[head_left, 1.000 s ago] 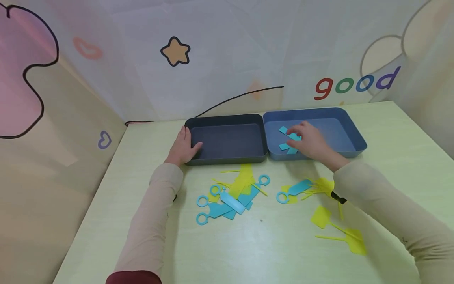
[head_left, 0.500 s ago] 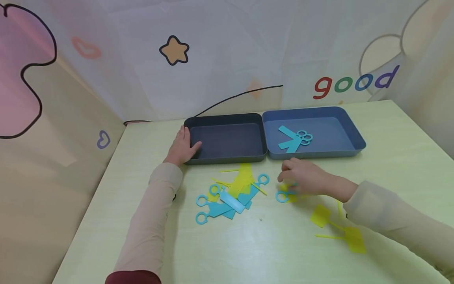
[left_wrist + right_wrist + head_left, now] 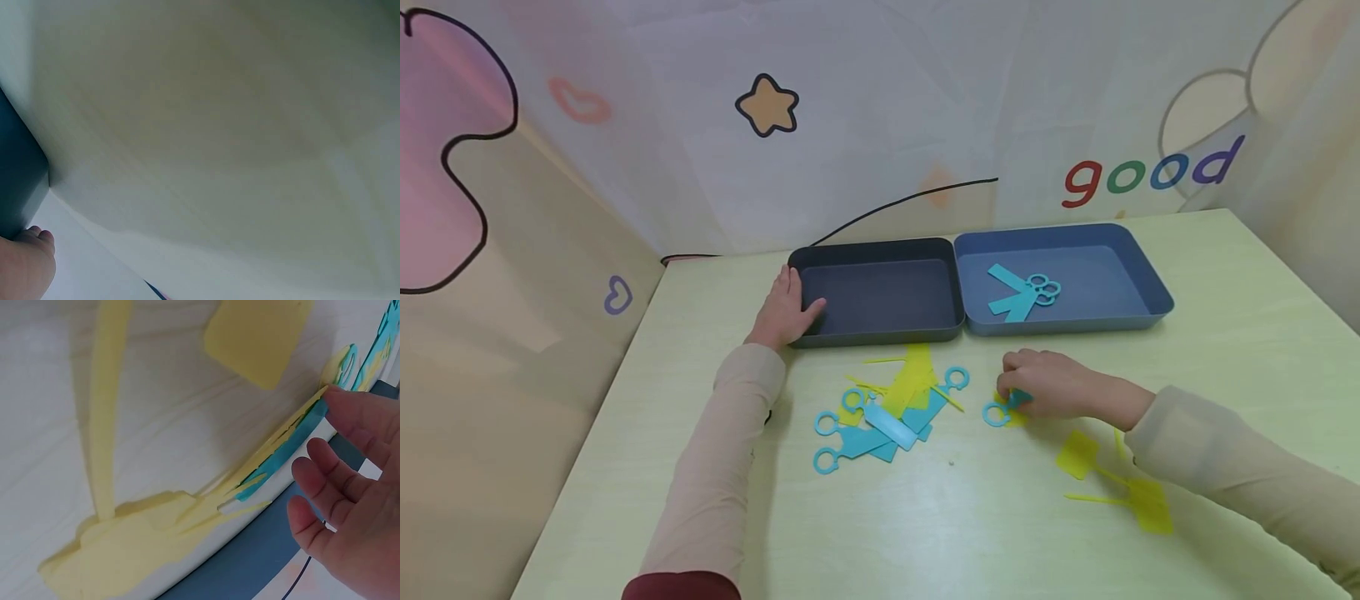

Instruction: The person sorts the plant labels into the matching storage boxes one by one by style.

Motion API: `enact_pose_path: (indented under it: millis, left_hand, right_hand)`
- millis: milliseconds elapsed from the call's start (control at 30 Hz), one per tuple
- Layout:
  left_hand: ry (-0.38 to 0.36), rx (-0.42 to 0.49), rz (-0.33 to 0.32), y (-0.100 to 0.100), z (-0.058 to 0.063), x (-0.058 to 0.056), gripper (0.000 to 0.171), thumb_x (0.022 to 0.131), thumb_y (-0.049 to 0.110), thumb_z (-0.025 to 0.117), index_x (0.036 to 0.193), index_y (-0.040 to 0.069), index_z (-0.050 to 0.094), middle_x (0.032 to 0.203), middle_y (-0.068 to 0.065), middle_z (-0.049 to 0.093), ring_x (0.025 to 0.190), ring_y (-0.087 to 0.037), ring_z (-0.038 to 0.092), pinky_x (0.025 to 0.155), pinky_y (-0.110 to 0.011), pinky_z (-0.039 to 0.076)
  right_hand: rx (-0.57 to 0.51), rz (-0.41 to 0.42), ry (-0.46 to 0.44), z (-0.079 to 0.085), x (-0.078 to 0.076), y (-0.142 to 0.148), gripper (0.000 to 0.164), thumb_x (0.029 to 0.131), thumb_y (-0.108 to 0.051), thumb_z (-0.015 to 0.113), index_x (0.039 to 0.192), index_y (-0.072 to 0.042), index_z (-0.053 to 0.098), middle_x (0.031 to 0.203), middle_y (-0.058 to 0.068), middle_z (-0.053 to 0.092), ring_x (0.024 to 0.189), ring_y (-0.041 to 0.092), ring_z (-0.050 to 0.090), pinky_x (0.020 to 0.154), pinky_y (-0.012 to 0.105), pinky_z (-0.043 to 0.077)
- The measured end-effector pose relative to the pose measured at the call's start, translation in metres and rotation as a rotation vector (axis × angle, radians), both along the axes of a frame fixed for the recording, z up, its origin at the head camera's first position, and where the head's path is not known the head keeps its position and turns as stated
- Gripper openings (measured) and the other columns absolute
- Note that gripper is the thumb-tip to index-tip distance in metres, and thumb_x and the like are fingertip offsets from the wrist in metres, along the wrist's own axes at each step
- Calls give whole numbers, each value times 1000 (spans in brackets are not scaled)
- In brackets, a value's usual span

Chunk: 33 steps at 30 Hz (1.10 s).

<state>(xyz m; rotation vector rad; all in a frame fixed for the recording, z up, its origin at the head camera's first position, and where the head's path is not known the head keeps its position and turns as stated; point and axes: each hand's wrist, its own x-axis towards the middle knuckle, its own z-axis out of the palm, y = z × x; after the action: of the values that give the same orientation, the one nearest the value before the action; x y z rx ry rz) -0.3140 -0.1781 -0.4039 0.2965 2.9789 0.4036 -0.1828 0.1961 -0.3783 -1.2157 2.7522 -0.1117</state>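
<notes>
In the head view my left hand point(image 3: 785, 310) rests on the left end of the black tray point(image 3: 887, 340), its fingers along the outside and thumb over the rim. At the table's right side my right hand point(image 3: 1048, 382) bends down over a turquoise plastic tag with a ring end point(image 3: 996, 415), pinching at its flat part. The right wrist view has my thumb against this turquoise tag point(image 3: 290, 447), with other fingers curled loosely beside it. Yellow square labels with thin stems point(image 3: 137, 540) lie under and near that hand. A blue tray point(image 3: 1097, 283) contains several turquoise ring tags point(image 3: 1018, 304).
Left of my right hand, turquoise tags point(image 3: 857, 442) and yellow stemmed labels point(image 3: 913, 383) lie in a mixed pile. More yellow labels point(image 3: 1150, 507) lie below my right wrist. A printed cloth point(image 3: 880, 125) stands behind both trays, which sit side by side.
My right hand has come out of the blue tray, down to the turquoise tag on the table, leaving several turquoise tags in the tray. My left hand stays on the black tray.
</notes>
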Motion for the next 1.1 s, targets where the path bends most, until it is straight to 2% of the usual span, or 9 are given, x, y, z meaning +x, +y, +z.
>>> enact_pose_path:
  millis: [767, 1100]
  left_hand:
    - [-4, -8, 4, 1, 3, 2, 80, 92, 47, 31, 138, -8, -4, 146, -23, -9, 136, -34, -2, 111, -41, 7]
    - [5, -12, 1, 1, 1, 0, 80, 92, 48, 31, 138, -8, -3, 146, -23, -8, 136, -34, 0, 111, -41, 8]
  right_hand:
    - [-1, -25, -43, -6, -5, -3, 22, 68, -3, 68, 62, -20, 56, 74, -6, 42, 70, 12, 37, 59, 23, 31]
    - [25, -5, -78, -2, -6, -5, 25, 68, 2, 63, 61, -20, 53, 65, -5, 43, 66, 11, 36, 58, 22, 29]
